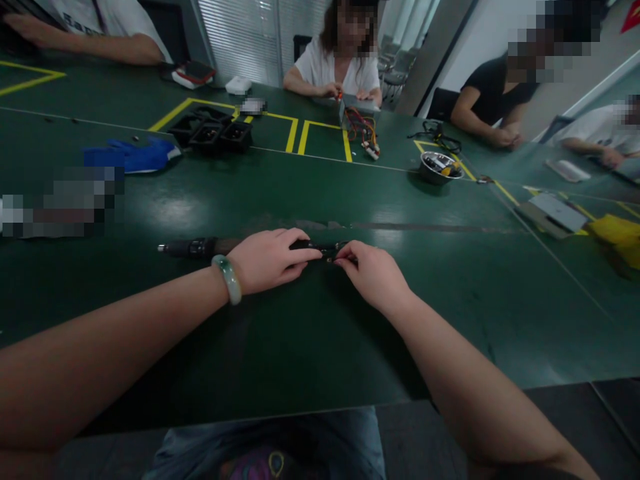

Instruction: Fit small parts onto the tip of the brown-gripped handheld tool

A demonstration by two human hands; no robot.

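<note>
A long, dark electric screwdriver (193, 248) lies on the green table, its bright metal tip pointing left. Across its body rests my left hand (270, 260), fingers curled over and reaching toward the right end, a jade-like bangle at the wrist. My right hand (373, 270) is at that right end with thumb and index finger pinched together. Small dark parts (328, 253) show between both sets of fingertips. What exactly the right fingers pinch is too small and dark to tell. My left hand covers the middle of the tool.
Beyond my hands are a blue glove (131, 155), black trays (200, 133), a metal bowl of small parts (440, 168) and a grey box with coloured wires (359, 112). A white box (556, 212) and yellow cloth (617, 237) lie right. Several people sit around the table.
</note>
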